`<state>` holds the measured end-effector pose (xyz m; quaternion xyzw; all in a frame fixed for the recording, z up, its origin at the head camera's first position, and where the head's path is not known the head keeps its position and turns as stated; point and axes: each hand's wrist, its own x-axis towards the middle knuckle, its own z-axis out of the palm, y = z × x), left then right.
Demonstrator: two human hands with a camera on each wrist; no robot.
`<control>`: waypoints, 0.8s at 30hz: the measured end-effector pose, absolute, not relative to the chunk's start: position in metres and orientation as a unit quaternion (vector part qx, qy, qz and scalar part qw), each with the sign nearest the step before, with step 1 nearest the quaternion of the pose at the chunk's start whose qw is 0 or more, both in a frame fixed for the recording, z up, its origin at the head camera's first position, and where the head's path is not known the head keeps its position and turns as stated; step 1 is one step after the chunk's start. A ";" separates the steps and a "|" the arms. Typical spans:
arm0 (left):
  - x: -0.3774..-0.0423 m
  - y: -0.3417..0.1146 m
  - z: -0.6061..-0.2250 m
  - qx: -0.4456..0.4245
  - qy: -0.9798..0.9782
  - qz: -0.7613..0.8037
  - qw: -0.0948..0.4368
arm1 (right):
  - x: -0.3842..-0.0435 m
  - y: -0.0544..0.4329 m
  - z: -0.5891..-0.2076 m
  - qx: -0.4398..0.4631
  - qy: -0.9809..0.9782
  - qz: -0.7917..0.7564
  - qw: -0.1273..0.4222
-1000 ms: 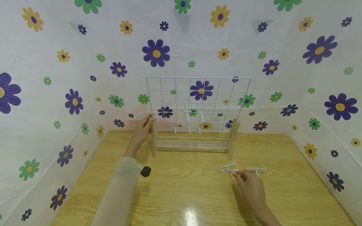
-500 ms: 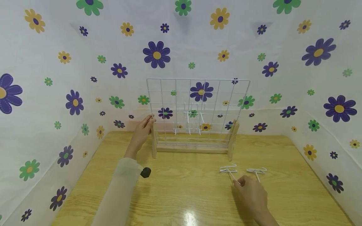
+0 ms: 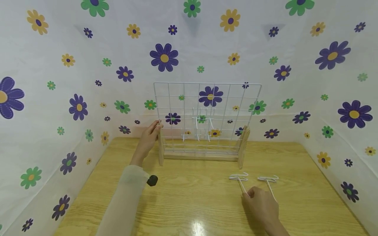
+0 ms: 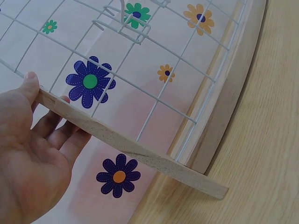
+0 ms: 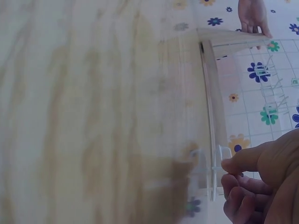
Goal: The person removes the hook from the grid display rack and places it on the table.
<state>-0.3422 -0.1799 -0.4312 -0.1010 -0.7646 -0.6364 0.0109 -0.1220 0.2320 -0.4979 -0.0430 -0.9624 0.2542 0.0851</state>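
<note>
With my left hand I held the top of the left wooden post, thumb on one side and fingers curled round the other, just as I had a second earlier. The wire grid stood upright between that post and the right wooden post, with the wooden base bar between their feet. Several white hooks hung around the middle and lower part of the grid, in the same places as before.

My right hand had a narrow grip: thumb and forefinger pinched the stem of the left loose hook, well to the near side of the right post. Against the earlier frame, that hand had come nearer to me, so that more of the stem showed beyond my fingertips. The hook's wire head had stayed about where it was. I could not tell whether the stem touched the table. The right loose hook lay just to the right, unmoved, and more of its stem now showed beside my knuckles. The flowered sheet rose on the far side, behind the grid.
</note>
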 end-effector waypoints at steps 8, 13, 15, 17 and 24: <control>-0.341 -0.179 -0.431 -0.098 -0.771 -0.629 0.016 | -0.122 0.232 -0.502 -0.042 -0.967 0.246 0.057; -0.342 -0.180 -0.432 -0.102 -0.767 -0.634 0.011 | -0.122 0.232 -0.504 -0.033 -0.966 0.250 0.053; -0.341 -0.179 -0.430 -0.104 -0.763 -0.638 0.006 | -0.121 0.232 -0.504 -0.032 -0.965 0.254 0.048; -0.339 -0.178 -0.426 -0.107 -0.761 -0.640 0.001 | -0.122 0.232 -0.504 -0.031 -0.965 0.258 0.044; -0.329 -0.176 -0.414 -0.106 -0.765 -0.636 -0.003 | -0.122 0.231 -0.505 -0.029 -0.961 0.272 0.038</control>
